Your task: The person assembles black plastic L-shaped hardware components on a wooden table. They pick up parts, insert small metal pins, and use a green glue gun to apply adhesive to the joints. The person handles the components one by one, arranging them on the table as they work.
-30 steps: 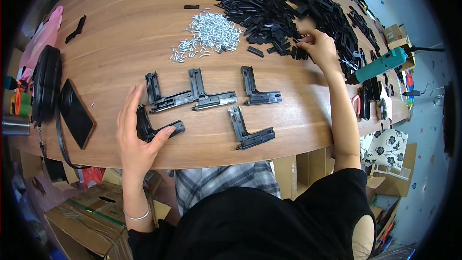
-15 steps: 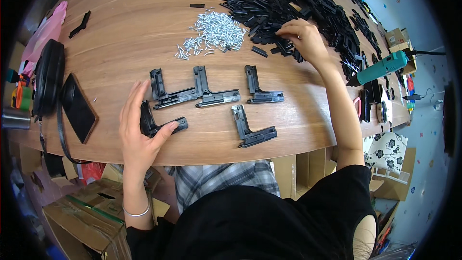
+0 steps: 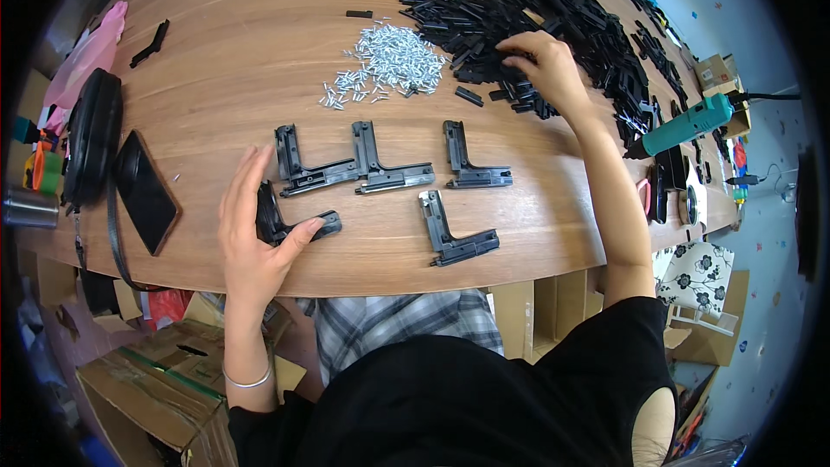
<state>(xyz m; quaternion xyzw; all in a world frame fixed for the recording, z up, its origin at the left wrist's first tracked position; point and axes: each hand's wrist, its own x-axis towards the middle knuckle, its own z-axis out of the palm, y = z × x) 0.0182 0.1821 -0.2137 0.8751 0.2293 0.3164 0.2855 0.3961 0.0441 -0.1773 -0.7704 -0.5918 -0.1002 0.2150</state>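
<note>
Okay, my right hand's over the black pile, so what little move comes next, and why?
I'd probably pinch one part from the pile: your right hand hovers over it looking open, with nothing clearly in its grip, while your left hand is spread around an L-shaped piece.

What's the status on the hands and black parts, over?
Left hand spread around L-shaped black piece. Right hand over black parts heap, grip unclear. Silver fastener pile nearby, under neither hand.
</note>
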